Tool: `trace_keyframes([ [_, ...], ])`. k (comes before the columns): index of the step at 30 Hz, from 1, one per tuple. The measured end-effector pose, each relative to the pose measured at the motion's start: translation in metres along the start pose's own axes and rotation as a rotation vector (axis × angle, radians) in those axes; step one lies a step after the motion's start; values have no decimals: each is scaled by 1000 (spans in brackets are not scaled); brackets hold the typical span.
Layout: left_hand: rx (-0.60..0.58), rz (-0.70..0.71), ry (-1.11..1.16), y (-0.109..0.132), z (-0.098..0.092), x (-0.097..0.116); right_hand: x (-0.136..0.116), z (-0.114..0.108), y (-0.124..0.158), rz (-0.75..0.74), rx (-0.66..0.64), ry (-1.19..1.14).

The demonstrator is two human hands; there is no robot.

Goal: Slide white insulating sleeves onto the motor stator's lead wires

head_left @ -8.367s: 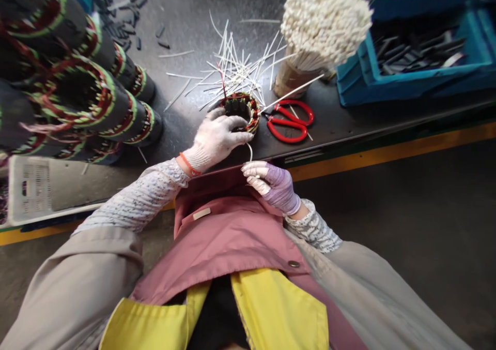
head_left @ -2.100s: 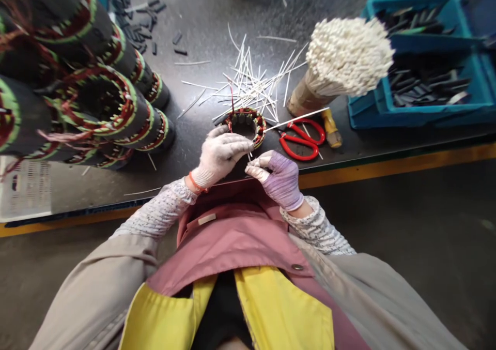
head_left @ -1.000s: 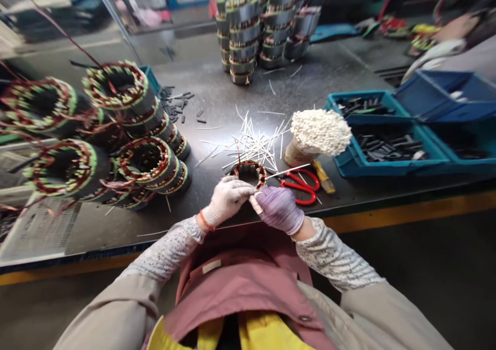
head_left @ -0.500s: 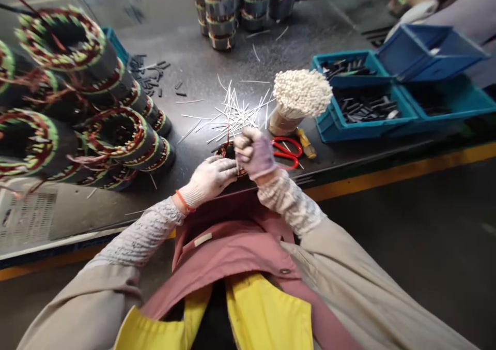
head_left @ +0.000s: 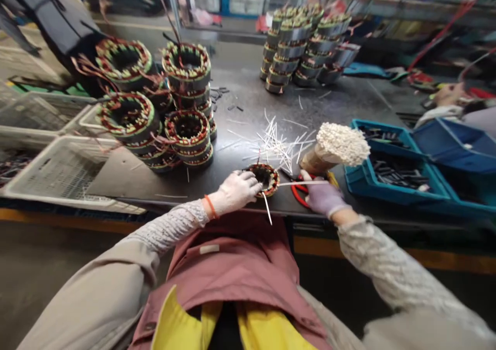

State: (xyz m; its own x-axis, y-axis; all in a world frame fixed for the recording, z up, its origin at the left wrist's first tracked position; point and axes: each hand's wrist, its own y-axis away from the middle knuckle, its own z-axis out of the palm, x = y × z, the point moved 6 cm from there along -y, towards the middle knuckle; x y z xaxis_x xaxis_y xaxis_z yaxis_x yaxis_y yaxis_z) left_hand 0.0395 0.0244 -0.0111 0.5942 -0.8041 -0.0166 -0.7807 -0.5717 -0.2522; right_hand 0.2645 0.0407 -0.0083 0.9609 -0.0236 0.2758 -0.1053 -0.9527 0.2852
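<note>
A small ring-shaped motor stator [head_left: 276, 188] with red and green windings lies at the table's front edge. My gloved left hand [head_left: 238, 189] grips its left rim, fingers over the top. A short white cord end [head_left: 268, 209] hangs from its front. Another white cord [head_left: 296, 183] stretches from its right side across my right hand. That gloved right hand [head_left: 325, 197] is closed at the red-handled scissors [head_left: 298, 194], its fingers partly hidden around the handles. Just behind stands a wrapped bundle of white cords [head_left: 341, 143], tilted right. Loose white cords [head_left: 275, 143] lie scattered beyond the stator.
Stacked stators stand at left [head_left: 189, 127] and at the back [head_left: 289, 50]. Blue bins [head_left: 358, 179] with black sleeves are on the right. White plastic crates [head_left: 46, 184] sit at far left. A co-worker's hand [head_left: 449, 94] shows at far right.
My right hand has moved from a fist above the stator out to the right, onto the scissors. The left hand stays on the stator. The view has shifted, showing more of the background.
</note>
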Motion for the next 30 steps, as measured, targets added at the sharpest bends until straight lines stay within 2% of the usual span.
trace_keyframes([
  [2, 60, -45, 25, 12, -1, -2, -5, -9, 2, 18, -81, 52],
  [4, 139, -97, 98, 25, 0, -5, -2, -8, 15, 27, -67, 93],
  [8, 308, -179, 256, 39, 6, -13, -9, 8, 70, -107, 137, 4],
  [10, 336, -190, 281, 39, 7, -14, -26, 13, 97, -200, 266, -75],
  [12, 324, -198, 280, 38, 6, -13, -45, 13, 111, -216, 356, -101],
  [14, 300, -206, 273, 36, 4, -13, -62, 10, 112, -181, 380, -75],
  [17, 283, -210, 268, 35, 3, -13, -79, 0, 100, -141, 323, -8],
  [22, 282, -203, 259, 36, 2, -12, -88, -4, 88, -225, 176, -5],
  [26, 274, -188, 250, 38, 2, -12, -83, 7, 90, -263, 151, -88],
  [30, 301, -147, 227, 41, 0, -12, -58, 20, 96, -118, 204, -188],
])
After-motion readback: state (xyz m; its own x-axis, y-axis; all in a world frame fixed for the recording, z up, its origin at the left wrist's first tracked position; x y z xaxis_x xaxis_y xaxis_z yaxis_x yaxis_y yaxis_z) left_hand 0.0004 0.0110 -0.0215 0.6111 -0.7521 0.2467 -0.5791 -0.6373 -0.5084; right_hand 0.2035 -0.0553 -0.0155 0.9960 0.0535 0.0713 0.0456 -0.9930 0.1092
